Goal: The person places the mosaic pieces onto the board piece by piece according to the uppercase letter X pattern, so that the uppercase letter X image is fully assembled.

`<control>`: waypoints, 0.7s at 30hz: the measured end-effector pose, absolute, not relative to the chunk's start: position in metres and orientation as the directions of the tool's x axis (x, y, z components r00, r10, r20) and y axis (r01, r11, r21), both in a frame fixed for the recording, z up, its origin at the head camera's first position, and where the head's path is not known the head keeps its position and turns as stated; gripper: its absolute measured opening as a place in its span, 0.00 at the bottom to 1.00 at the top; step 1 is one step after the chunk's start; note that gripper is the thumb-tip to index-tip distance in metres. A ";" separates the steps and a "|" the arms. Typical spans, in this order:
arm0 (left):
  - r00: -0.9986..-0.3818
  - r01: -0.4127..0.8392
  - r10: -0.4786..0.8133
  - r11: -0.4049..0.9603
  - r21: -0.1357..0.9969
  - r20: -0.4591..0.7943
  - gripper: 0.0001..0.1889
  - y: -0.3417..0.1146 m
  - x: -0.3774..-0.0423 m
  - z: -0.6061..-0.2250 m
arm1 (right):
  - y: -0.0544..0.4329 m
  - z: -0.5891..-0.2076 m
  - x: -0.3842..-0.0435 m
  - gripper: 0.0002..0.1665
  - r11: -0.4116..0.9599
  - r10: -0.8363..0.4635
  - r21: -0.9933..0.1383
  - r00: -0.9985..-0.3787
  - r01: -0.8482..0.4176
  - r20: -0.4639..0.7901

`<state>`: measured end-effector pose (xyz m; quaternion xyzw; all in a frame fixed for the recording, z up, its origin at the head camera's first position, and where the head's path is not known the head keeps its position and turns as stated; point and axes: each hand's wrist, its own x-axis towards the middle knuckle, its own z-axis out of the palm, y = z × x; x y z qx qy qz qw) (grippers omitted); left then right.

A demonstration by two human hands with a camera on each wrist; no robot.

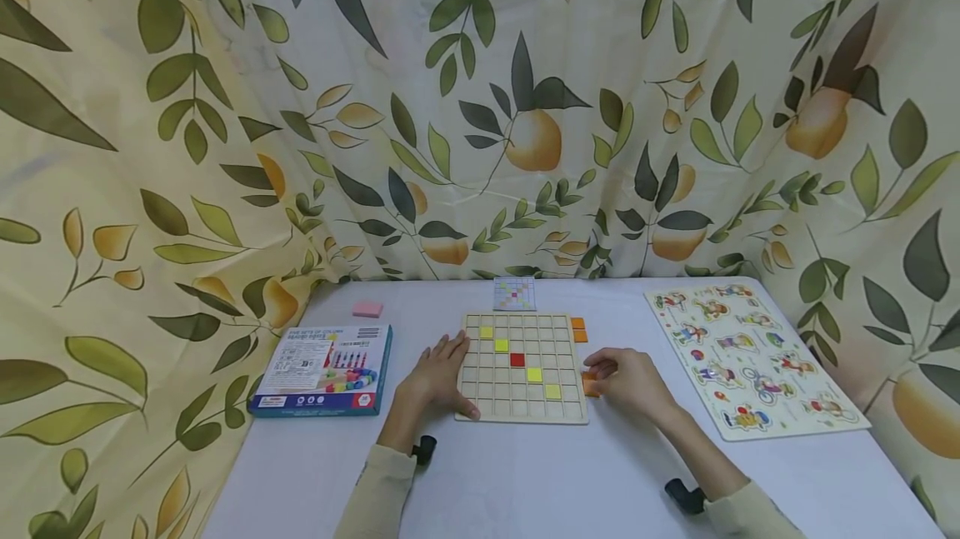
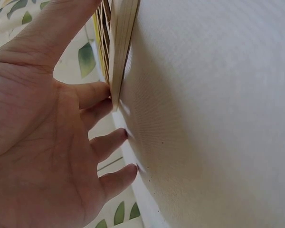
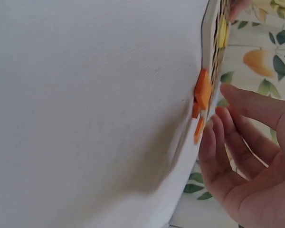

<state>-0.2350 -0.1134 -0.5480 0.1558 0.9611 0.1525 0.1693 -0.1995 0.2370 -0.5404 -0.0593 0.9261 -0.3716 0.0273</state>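
A pale wooden grid board [image 1: 487, 410] lies on the table. Several yellow tiles [image 1: 534, 375] and one red tile [image 1: 517, 361] form a diagonal across it. My left hand [image 1: 438, 372] spreads along the board's left side, thumb at the near left corner. In the left wrist view its fingertips [image 2: 118, 135] reach down beside the board's wooden edge [image 2: 121, 47]. At the right edge my right hand [image 1: 630, 385] hovers with bent fingers over orange tiles [image 1: 590, 385], partly hidden by it. The right wrist view shows a gap between thumb and fingers, beside an orange tile [image 3: 204, 89].
Two more orange tiles [image 1: 579, 329] lie at the board's far right corner. A small pattern card [image 1: 514, 294] is behind the board. To the left are a boxed set [image 1: 322, 372] and a pink block [image 1: 367, 309]; at right lies a picture board [image 1: 750, 356]. Patterned curtains surround the table.
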 end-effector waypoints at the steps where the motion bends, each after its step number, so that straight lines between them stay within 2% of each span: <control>1: -0.894 0.249 0.354 0.903 0.350 -0.276 0.70 -0.113 -0.235 -0.547 | 0.239 -0.541 -0.199 0.18 0.727 -0.133 -0.680 -0.991 -0.090 -0.011; 9: -0.897 0.250 0.351 0.904 0.346 -0.270 0.70 -0.114 -0.239 -0.554 | 0.245 -0.551 -0.196 0.19 0.757 -0.153 -0.643 -0.988 -0.112 -0.008; 21: -0.888 0.254 0.365 0.896 0.363 -0.279 0.71 -0.116 -0.241 -0.553 | 0.248 -0.542 -0.204 0.14 0.710 -0.120 -0.698 -0.993 -0.090 0.006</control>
